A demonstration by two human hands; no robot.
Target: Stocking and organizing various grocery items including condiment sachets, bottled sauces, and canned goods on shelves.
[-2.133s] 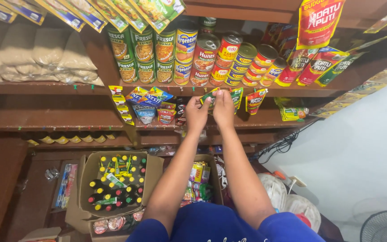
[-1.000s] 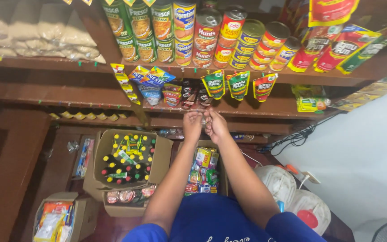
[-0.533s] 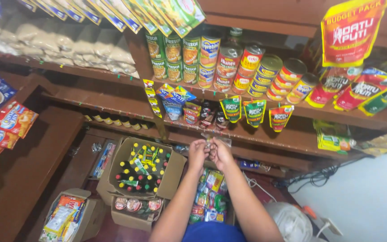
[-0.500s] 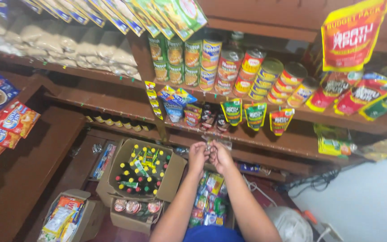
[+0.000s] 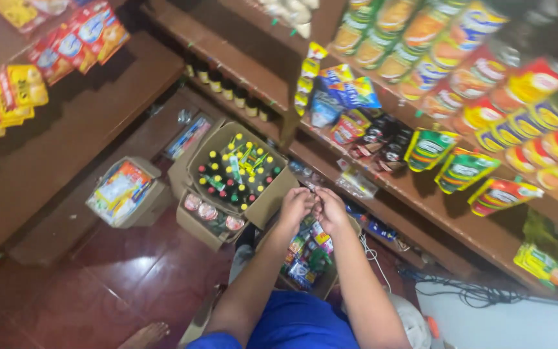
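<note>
Compared with half a second ago, my view swings to the left and tilts, so the shelves now run diagonally, and I see more of the red floor and a bare foot [image 5: 146,335] at the bottom edge. The hands themselves keep the same pose: they stay pressed together in front of me, so I judge the fiddling with the small thing between them goes on unchanged.

The left hand [image 5: 295,205] and the right hand [image 5: 330,208] touch each other at the fingertips, both curled closed. They seem to pinch a small dark item [image 5: 312,190] between them, but it is too small to say what it is.

Just beyond the left hand stands an open cardboard box [image 5: 263,207] of bottles with yellow and green caps. Below both hands lies a box of colourful packets [image 5: 308,255]. Beyond the right hand, green sachets [image 5: 429,148] hang from the shelf.
</note>
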